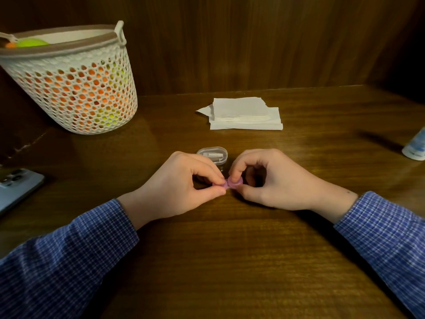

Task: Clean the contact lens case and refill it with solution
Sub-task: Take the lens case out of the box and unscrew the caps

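Observation:
A small pink contact lens case point(230, 184) sits low over the wooden table, held between both hands. My left hand point(179, 187) pinches its left end between thumb and fingertips. My right hand point(271, 180) grips the right cap, a fingertip pressing on top and the thumb below. Most of the case is hidden by my fingers. A white solution bottle point(415, 146) lies at the right edge of the view, partly cut off. A stack of white tissues point(243, 113) lies beyond my hands.
A clear plastic box point(212, 154) with white parts inside sits just behind my hands. A white mesh basket point(76, 84) holding orange and green items stands at the back left. A phone point(16, 187) lies at the left edge. A wooden wall rises behind the table.

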